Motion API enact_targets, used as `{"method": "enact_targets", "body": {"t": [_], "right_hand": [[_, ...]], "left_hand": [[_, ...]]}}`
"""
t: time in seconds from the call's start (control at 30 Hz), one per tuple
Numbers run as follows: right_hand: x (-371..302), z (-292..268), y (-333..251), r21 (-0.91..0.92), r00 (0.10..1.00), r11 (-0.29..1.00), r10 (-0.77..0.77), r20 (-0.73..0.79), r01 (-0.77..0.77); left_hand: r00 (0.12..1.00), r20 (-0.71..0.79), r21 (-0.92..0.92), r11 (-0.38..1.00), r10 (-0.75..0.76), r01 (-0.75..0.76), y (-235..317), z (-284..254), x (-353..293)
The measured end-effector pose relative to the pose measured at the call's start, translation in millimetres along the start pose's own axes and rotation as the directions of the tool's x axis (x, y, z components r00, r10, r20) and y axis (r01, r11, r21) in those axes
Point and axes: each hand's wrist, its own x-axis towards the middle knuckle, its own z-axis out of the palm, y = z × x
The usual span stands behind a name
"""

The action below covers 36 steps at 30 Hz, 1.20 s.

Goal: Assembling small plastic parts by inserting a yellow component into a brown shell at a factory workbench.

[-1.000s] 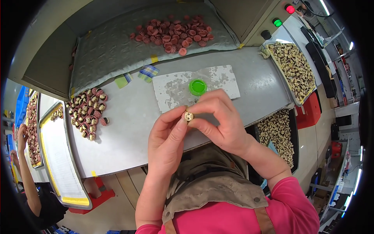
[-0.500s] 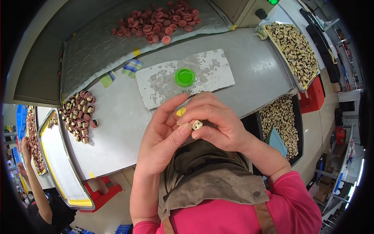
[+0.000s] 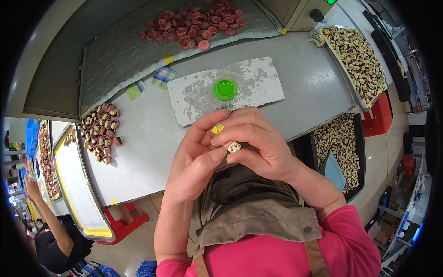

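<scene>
Between the fingertips of both hands is a small cream piece with dark marks on its face and a pink edge. My left hand pinches it from the left, the thumb against its pink side. Curled round it from the right, the thumb and forefinger of my right hand are closed on it too. A yellow scrap or wrap shows among the fingers; what it is fixed to is unclear. Just beyond the hands, a round green dish stands on a spotted white board.
Pink ridged cups lie heaped on a grey padded surface. Filled cups cluster at left, beside a long tray. At right are a tray of cream-and-dark pieces and a black bin. A co-worker's arm shows far left.
The view has shifted slightly, so the table's things appear a little farther right. My hands stay together, and the small piece has tilted a little between the fingers.
</scene>
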Motion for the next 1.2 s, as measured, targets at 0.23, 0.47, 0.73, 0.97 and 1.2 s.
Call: {"method": "enact_targets", "body": {"t": [0.23,0.47,0.73,0.97,1.2], "right_hand": [[14,20,-45,-0.004,0.978,0.981,0.196,0.066,-0.196],[-21,-142,-15,-0.601,0.813,0.548,0.388,-0.433,-0.582],[-113,-348,86,-0.744,0.851,0.42,0.328,-0.409,-0.52],[-77,-318,59,-0.868,0.796,0.105,0.464,-0.388,-0.485],[-96,-318,60,-0.835,0.855,0.242,0.307,-0.418,-0.495]], "left_hand": [[0.998,-0.061,0.053,0.998,0.017,-0.014,24,3,-41],[0.728,-0.543,0.343,0.902,0.418,-0.262,136,-73,-141],[0.311,-0.514,0.853,0.513,0.8,0.092,269,-294,-217],[0.474,-0.298,0.897,0.073,0.829,0.436,266,-317,-204],[0.394,-0.284,0.953,0.214,0.874,0.212,256,-304,-182]]}}
